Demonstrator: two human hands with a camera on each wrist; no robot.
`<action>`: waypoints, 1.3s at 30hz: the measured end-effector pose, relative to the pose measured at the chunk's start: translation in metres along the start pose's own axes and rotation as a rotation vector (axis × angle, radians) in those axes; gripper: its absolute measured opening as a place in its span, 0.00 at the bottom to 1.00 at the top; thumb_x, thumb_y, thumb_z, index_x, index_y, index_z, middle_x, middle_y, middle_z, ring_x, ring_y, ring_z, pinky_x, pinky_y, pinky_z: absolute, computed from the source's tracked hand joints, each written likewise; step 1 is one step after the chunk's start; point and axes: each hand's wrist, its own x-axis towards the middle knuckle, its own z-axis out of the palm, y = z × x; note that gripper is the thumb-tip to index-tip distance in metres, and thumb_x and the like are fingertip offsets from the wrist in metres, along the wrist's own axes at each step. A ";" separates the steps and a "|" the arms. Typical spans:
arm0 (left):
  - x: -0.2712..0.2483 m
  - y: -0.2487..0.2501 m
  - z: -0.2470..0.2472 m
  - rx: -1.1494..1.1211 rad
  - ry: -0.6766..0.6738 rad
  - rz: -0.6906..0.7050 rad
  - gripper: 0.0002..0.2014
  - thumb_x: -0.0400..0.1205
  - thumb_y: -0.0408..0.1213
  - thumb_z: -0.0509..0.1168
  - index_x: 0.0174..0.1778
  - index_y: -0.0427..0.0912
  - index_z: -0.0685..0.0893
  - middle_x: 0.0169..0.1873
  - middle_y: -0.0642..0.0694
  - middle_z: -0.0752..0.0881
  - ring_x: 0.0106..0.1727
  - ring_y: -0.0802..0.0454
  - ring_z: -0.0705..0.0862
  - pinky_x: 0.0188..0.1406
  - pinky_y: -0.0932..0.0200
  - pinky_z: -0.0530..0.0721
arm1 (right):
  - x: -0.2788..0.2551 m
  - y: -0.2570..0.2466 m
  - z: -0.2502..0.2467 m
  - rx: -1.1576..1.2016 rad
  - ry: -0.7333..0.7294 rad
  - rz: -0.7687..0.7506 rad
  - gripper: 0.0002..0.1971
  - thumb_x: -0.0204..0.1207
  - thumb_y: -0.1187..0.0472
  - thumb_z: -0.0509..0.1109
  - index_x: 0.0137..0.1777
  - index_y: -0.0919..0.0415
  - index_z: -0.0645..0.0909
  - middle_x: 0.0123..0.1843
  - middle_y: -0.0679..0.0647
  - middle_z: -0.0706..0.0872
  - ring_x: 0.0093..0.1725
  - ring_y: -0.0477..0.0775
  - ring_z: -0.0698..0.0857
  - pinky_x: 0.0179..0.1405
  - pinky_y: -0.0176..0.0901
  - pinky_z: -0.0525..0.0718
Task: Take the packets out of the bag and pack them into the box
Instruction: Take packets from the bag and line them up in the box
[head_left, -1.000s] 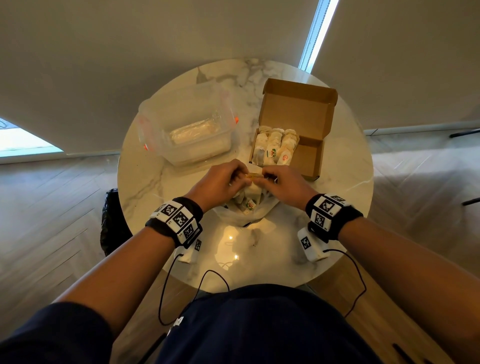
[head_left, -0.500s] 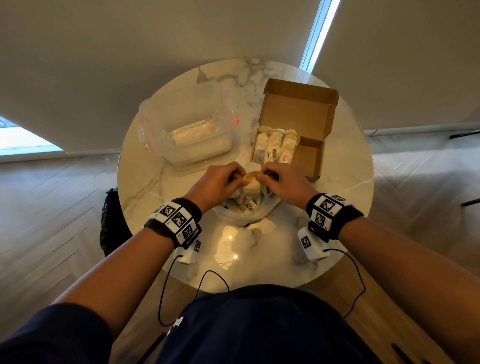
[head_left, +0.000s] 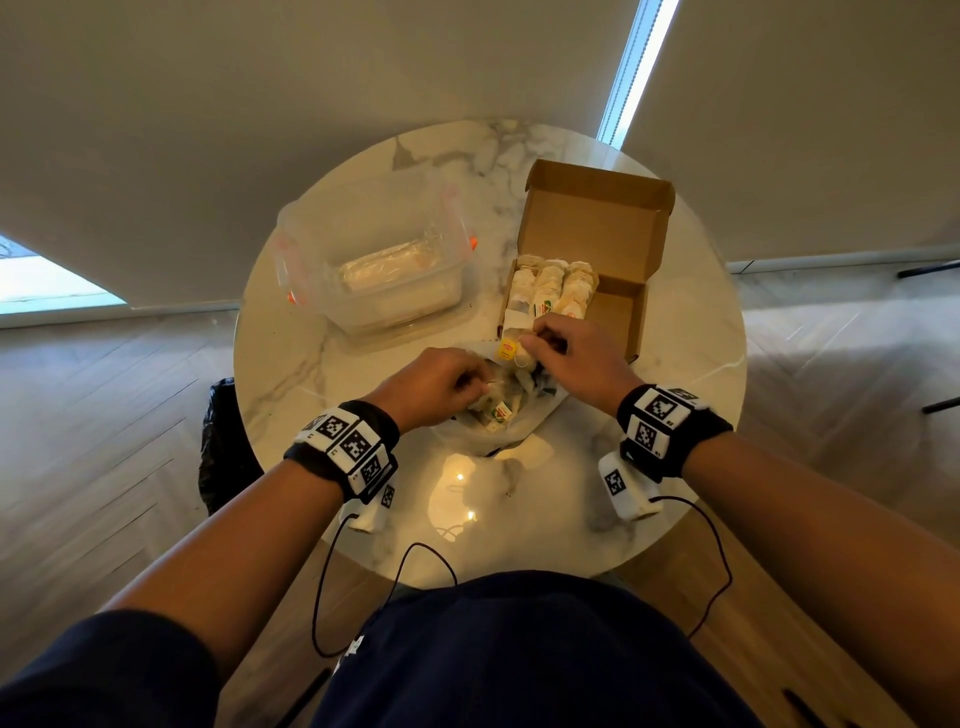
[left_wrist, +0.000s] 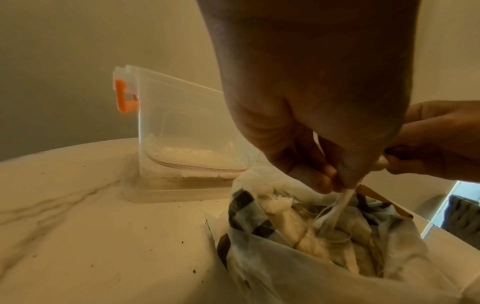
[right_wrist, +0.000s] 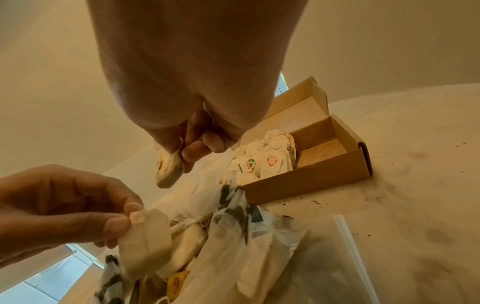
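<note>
The round marble bench (head_left: 291, 364) carries everything here. At its far left sits the clear plastic tub (head_left: 374, 260) with orange clips, and to its right, well apart, the cardboard box (head_left: 597, 234) stands with its lid flapped up; three rows of packets (head_left: 550, 286) fill its left part, the right part bare. Nearer the person, just beside the box's front corner, the thin white bag (head_left: 511, 423) with dark print lies open, more packets (right_wrist: 187, 246) heaped inside. Left hand (head_left: 434, 387) is over the bag's mouth, grip closed in a pinch on a pale packet (right_wrist: 145, 240) that hangs down into the opening. Right hand (head_left: 569, 358) is up beside the box's near edge, fingers curled, thumb and forefinger nipping another packet (right_wrist: 168, 168) that dangles clear of the bag, a yellow tag (head_left: 508, 349) just beside those fingers.
</note>
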 end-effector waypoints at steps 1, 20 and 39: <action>-0.001 0.000 -0.001 -0.009 -0.006 0.010 0.09 0.85 0.38 0.66 0.57 0.43 0.88 0.51 0.49 0.87 0.47 0.58 0.81 0.49 0.65 0.79 | 0.000 0.001 -0.001 -0.002 0.000 0.001 0.08 0.84 0.52 0.69 0.52 0.55 0.85 0.39 0.50 0.87 0.36 0.45 0.84 0.35 0.32 0.79; 0.003 0.015 -0.004 -0.086 0.198 -0.039 0.09 0.85 0.42 0.67 0.57 0.44 0.87 0.44 0.51 0.86 0.43 0.57 0.81 0.44 0.62 0.79 | -0.007 -0.010 0.003 0.076 -0.153 -0.009 0.11 0.84 0.50 0.68 0.48 0.55 0.88 0.38 0.49 0.88 0.38 0.48 0.86 0.42 0.50 0.85; 0.002 0.013 -0.009 -0.092 0.208 -0.024 0.08 0.85 0.42 0.67 0.56 0.46 0.88 0.44 0.52 0.87 0.43 0.59 0.82 0.44 0.63 0.79 | -0.007 -0.009 -0.002 0.096 -0.173 -0.011 0.12 0.87 0.53 0.65 0.59 0.54 0.89 0.50 0.49 0.90 0.50 0.47 0.86 0.51 0.44 0.83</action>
